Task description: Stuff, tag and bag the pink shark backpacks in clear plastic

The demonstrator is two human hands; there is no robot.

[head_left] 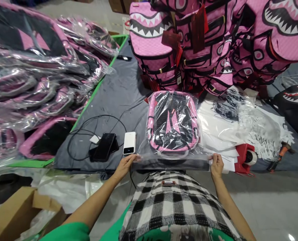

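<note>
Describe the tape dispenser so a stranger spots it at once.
On the grey-covered table, find the pink-and-black backpack in its clear bag, then go right along the near edge, just past the right hand. The tape dispenser is bright red, with a pale tape roll showing; the orange-and-black tool farther right has no roll.

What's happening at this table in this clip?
A person in a checked apron has both hands on the open-looking edge of a clear plastic bag, the left hand and right hand at its two ends. Inside lies a pink and black backpack, flat on the gray-covered table. More pink backpacks stand beyond it, and bagged ones are piled at the left.
</note>
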